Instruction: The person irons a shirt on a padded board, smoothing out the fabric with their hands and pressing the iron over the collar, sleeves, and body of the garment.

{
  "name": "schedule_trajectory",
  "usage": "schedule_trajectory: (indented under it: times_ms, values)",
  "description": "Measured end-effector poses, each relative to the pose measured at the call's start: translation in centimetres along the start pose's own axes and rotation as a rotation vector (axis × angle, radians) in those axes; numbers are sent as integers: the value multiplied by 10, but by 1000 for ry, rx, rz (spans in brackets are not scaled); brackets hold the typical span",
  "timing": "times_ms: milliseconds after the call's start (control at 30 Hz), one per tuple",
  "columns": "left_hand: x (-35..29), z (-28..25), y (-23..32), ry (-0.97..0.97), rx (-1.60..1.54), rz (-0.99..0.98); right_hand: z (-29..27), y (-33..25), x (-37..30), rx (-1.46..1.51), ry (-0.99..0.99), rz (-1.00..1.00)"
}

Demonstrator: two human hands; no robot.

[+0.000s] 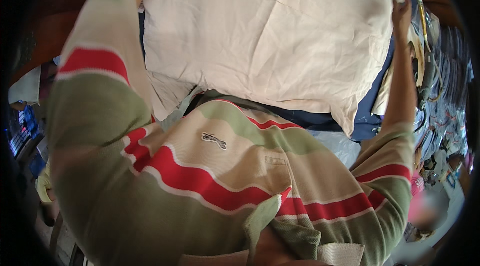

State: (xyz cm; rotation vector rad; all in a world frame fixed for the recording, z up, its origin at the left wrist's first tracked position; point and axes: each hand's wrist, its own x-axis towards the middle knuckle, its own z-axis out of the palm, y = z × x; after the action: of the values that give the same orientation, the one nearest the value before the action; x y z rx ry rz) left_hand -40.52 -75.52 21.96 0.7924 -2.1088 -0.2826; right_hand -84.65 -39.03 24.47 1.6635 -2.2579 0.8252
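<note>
Plainly, the right hand (401, 13) pinches the pale cloth (270, 36) at its edge (left hand out of view, grip untellable); dark blue fabric (374, 88) shows below the right hand.

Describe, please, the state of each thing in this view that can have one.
Cream garment: spread out, lightly creased.
Dark blue cloth: under the garment, mostly covered.
Right hand: touching the garment's upper right edge; grip unclear.
Left hand: out of view.
Striped polo shirt: worn.
Blue-grey items at far right: massed closely, details unclear.
</note>
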Motion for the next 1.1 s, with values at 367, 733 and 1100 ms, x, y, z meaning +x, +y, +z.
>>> schedule_trajectory:
  times_ms: [367,733,1100]
  values:
    - [-191,-109,63,-531,511,124,-57,-50,-227,-485,-425,147]
    - [-166,-123,93,-720,85,-473,-143,-159,-323,36,-564,230]
    - [-177,-105,60,-624,4,-354,-165,-156,-357,-219,-506,203]
